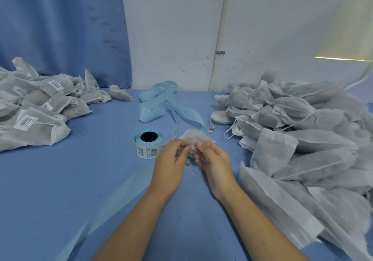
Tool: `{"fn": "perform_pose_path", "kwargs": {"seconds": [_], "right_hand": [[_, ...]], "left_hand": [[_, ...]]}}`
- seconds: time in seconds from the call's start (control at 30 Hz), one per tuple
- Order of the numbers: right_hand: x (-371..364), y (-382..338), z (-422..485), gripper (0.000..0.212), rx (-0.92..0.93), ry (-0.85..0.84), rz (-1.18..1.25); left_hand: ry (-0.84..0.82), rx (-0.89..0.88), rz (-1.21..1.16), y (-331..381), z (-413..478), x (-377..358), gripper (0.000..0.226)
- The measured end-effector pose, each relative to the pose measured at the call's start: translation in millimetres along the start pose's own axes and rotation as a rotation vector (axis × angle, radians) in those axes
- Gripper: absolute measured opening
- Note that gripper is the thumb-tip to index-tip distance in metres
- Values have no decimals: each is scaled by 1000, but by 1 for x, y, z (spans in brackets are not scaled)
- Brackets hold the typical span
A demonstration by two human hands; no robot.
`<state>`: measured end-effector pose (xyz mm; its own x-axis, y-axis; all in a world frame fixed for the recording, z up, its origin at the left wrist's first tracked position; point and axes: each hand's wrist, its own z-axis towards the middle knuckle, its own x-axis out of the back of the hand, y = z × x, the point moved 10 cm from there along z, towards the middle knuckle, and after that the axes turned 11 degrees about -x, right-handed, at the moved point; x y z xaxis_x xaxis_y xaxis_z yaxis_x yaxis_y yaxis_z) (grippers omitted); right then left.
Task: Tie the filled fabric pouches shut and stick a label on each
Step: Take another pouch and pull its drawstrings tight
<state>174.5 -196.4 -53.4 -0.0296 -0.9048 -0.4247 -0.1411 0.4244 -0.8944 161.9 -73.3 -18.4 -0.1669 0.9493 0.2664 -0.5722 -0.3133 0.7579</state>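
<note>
left hand (170,161), right hand (214,160) | fingers (201,145) curled, pinching pouch (194,136) top | cord hardly discernible between them

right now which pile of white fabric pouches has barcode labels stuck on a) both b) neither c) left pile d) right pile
c: white barcode labels show on the left pile of fabric pouches; the right pile shows only bare fabric.

Soft, even, cool light; shadows faint; warm glare at the upper right. Wide-angle bending at the edges; slight softness throughout.
</note>
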Motion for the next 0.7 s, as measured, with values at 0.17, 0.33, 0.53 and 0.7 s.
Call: {"fn": "perform_pose_path", "kwargs": {"seconds": [0.17,0.33,0.53,0.7], "right_hand": [[1,0,0,7,-25,-42,128],[-1,-8,-3,19,67,-39,21],[-1,-5,-2,8,57,-24,-48],[-4,-7,-2,21,45,-68,-43]], "left_hand": [[-26,-17,79,0,1,1,11],[11,38,82,-7,2,7,12],[13,66,130,-10,1,10,13],[36,142,16,-13,0,10,13]]}}
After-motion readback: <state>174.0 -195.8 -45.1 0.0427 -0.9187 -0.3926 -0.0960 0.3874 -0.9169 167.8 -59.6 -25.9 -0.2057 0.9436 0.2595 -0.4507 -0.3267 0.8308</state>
